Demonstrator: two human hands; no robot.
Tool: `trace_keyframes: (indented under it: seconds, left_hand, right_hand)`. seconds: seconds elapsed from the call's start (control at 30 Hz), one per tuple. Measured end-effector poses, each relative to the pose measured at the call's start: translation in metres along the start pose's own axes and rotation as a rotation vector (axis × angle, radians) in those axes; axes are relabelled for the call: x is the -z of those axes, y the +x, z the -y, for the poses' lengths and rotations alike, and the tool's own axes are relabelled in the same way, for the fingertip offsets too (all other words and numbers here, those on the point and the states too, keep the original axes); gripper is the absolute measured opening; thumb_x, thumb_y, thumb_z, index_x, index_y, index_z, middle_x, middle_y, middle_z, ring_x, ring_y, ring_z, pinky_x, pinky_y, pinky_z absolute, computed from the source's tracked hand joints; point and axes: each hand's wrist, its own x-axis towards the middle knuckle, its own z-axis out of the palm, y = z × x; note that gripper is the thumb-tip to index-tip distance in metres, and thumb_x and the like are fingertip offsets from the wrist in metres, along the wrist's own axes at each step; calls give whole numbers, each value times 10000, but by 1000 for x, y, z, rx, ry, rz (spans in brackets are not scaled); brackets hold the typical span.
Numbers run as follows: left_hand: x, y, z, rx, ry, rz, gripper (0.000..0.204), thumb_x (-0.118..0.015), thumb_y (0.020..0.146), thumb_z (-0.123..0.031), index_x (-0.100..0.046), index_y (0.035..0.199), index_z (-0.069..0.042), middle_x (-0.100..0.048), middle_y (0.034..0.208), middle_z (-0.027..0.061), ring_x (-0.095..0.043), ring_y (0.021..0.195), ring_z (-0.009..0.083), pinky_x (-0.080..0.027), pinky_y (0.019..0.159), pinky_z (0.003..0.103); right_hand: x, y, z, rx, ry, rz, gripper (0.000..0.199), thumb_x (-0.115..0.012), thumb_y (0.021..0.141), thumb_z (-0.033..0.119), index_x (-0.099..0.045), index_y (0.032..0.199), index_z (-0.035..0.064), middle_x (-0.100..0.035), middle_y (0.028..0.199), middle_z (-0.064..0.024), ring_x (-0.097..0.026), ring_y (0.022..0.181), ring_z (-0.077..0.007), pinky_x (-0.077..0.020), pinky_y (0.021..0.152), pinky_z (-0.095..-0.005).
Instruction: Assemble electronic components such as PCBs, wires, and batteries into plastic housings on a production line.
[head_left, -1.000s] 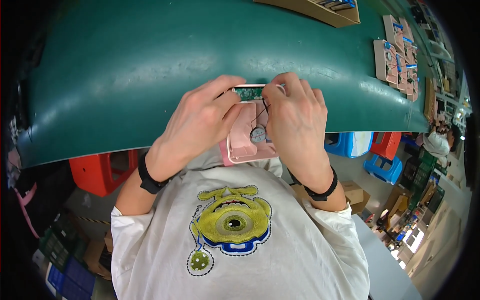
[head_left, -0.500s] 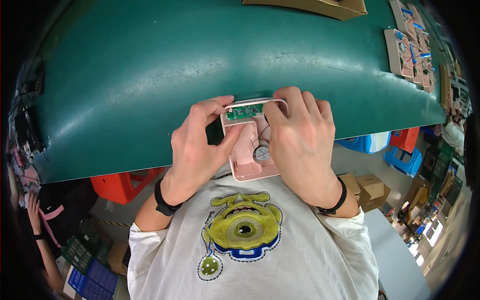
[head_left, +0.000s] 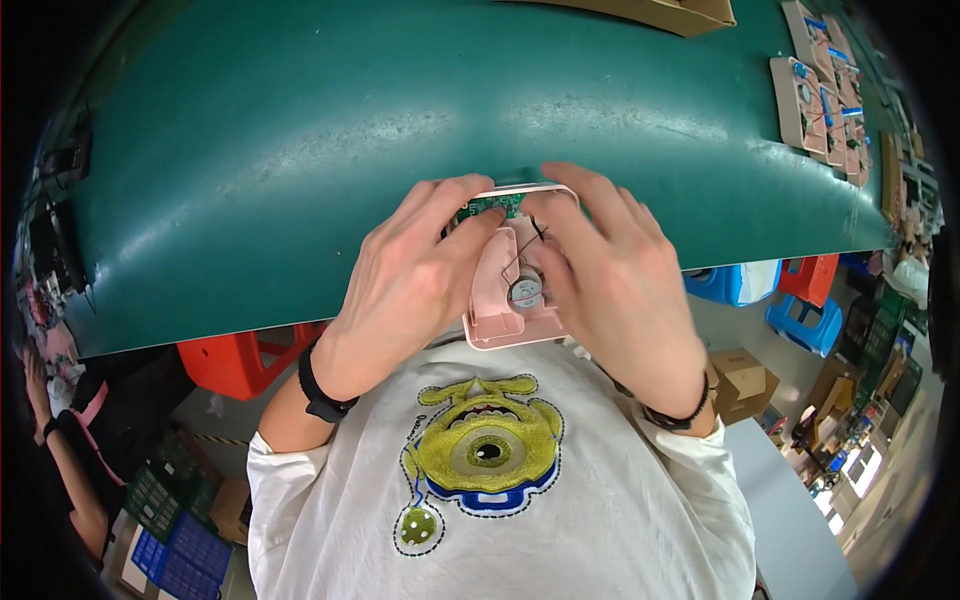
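Observation:
Between my hands, at the near edge of the green table, is a pink plastic housing (head_left: 497,325), its hollow inside facing up. My left hand (head_left: 425,262) grips its far left side, with the thumb pressed on a green circuit board (head_left: 483,207) at the far end. My right hand (head_left: 615,265) closes round the far right corner, fingers over the rim and thumb inside. A round metal part (head_left: 526,288), seemingly a small motor or speaker, sits in the housing, with thin dark wires running up from it. My fingers partly hide the board.
Several similar pink housings (head_left: 800,105) with blue parts and wires lie at the table's far right. A cardboard box (head_left: 680,14) stands at the far edge. Red (head_left: 235,360) and blue (head_left: 735,283) stools sit below the table edge. Another person's arm (head_left: 72,470) shows at lower left.
My left thumb has moved from the housing's inner wall up onto the circuit board. My right thumb now shows inside the housing, and the dark wires are more exposed.

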Motion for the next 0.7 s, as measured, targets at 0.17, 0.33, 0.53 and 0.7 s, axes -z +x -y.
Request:
trace_keyframes:
  seconds: [0.17,0.33,0.53,0.7]
  left_hand:
    - [1,-2,0,8,-22,-7,264,-770,833,93,-785,1092,42,-719,1256,145,-701,945,307,-600,793,417]
    - [0,-2,1,-9,-25,-16,237,-771,860,79,-780,1095,46,-719,1248,151,-701,928,308,-599,783,420]
    - [2,-2,2,-31,-12,-15,209,-783,882,47,-777,1091,42,-711,1233,149,-697,941,314,-595,777,426]
    - [2,-3,4,-55,17,-8,211,-794,877,22,-773,1087,24,-692,1212,136,-685,978,324,-592,773,434]
  right_hand:
    - [29,-28,-17,-145,344,54,449,-907,803,88,-747,1215,7,-705,1137,-108,-685,887,-262,-563,768,-371]
    - [16,-46,-10,-243,379,93,483,-943,791,118,-751,1220,6,-711,1105,-95,-660,828,-192,-550,713,-321]
    - [-12,-40,-7,-136,327,-42,399,-913,832,90,-751,1187,2,-724,1098,-83,-639,787,-159,-524,665,-301]
    - [-7,-42,5,-187,322,-114,362,-856,901,73,-693,1216,2,-716,876,-53,-617,664,-157,-502,612,-297]
